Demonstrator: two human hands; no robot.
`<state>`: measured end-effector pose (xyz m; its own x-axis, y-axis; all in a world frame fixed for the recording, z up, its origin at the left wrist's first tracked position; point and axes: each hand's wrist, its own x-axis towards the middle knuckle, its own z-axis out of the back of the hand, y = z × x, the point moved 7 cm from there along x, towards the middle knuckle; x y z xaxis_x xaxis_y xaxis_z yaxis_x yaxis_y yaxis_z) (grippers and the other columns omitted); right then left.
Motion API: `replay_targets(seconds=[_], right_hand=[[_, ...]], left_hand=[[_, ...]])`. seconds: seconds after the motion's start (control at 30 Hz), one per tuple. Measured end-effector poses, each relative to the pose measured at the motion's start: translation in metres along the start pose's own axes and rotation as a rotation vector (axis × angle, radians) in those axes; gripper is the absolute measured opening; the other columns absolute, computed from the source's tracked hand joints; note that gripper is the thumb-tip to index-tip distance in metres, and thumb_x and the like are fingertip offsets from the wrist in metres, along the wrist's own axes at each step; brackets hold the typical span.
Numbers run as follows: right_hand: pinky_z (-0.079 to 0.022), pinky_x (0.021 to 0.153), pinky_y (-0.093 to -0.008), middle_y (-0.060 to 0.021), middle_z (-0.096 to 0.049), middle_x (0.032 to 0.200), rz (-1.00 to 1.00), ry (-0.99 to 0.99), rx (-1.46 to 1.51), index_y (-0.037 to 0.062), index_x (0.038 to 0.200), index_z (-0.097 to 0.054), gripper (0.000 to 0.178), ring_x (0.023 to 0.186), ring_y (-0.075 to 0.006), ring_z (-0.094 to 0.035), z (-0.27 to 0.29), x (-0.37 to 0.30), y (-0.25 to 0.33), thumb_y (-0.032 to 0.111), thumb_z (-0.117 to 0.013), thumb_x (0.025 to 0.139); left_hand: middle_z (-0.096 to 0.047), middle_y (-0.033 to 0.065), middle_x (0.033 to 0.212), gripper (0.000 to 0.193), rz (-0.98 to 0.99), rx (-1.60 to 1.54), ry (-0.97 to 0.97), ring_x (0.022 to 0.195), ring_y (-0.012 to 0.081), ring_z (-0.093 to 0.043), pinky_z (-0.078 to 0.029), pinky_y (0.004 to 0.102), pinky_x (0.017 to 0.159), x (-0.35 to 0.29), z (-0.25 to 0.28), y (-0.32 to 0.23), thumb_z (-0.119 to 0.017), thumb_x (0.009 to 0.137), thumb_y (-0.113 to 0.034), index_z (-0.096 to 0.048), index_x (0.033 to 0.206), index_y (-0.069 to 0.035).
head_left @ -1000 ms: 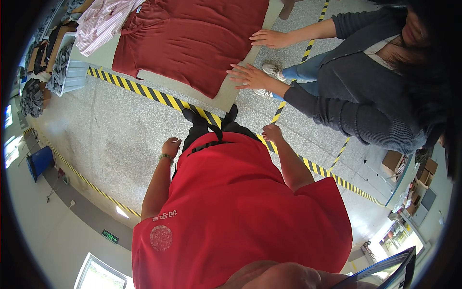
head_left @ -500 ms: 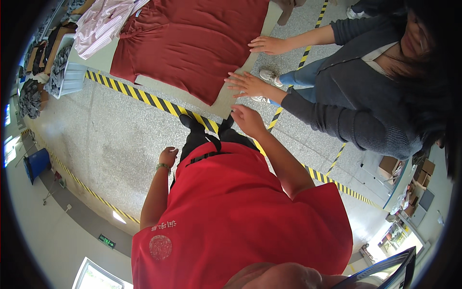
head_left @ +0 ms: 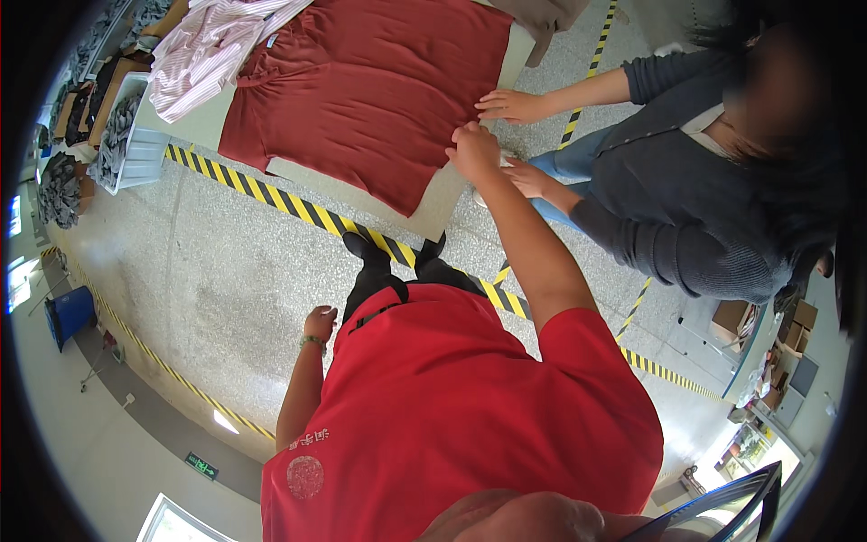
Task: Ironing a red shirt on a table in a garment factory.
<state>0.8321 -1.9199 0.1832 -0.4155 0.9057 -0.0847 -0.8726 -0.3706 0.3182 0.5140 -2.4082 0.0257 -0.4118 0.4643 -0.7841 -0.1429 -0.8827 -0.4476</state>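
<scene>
A dark red garment (head_left: 361, 99) lies spread over a pale table (head_left: 438, 194), wrinkled toward its left end. My right hand (head_left: 475, 152) reaches out to the garment's right edge, its fingers bent down and closed on the cloth there. My left hand (head_left: 319, 325) hangs low beside my hip, away from the table, with its fingers curled in. A small pale spot shows at its fingertips, too small to name. Across the corner, a co-worker's hand (head_left: 510, 106) lies at the garment's right edge; the person's other hand (head_left: 531, 178) is partly behind my right arm.
A pink striped garment (head_left: 203, 59) lies at the table's far left, a brown cloth (head_left: 545, 23) at its far right. White bins (head_left: 135, 154) of grey pieces stand left. Yellow-black tape (head_left: 271, 194) crosses the floor by my feet. The co-worker (head_left: 668, 181) stands close on the right.
My right hand has moved forward from above the table corner to the garment's right edge. The co-worker's nearer hand has drawn back off the garment. My left hand still hangs down.
</scene>
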Motion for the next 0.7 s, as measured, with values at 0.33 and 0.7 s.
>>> replay_targets(seconds=[0.33,0.7], right_hand=[[-0.019,0.115,-0.0609,-0.0237,-0.034,0.151,0.221,-0.085,0.053,0.0084,0.145,-0.039,0.093,0.143,-0.0411,-0.027,0.012,-0.061,0.07,0.052,-0.076,0.071],[-0.019,0.116,-0.058,-0.0215,-0.033,0.152,0.362,0.022,0.068,0.0112,0.147,-0.036,0.084,0.143,-0.0405,-0.028,0.01,-0.1,0.07,0.047,-0.071,0.08]], left_hand=[[-0.072,0.0154,0.098,0.041,0.048,-0.003,-0.005,0.072,0.021,-0.071,-0.056,0.0323,0.066,0.021,0.019,-0.001,-0.07,0.085,-0.027,-0.064,0.112,0.003],[-0.073,0.0145,0.091,0.043,-0.091,0.094,-0.008,0.072,0.0207,-0.072,-0.056,0.034,0.068,0.037,0.015,-0.067,-0.071,0.084,-0.032,-0.066,0.111,0.0]])
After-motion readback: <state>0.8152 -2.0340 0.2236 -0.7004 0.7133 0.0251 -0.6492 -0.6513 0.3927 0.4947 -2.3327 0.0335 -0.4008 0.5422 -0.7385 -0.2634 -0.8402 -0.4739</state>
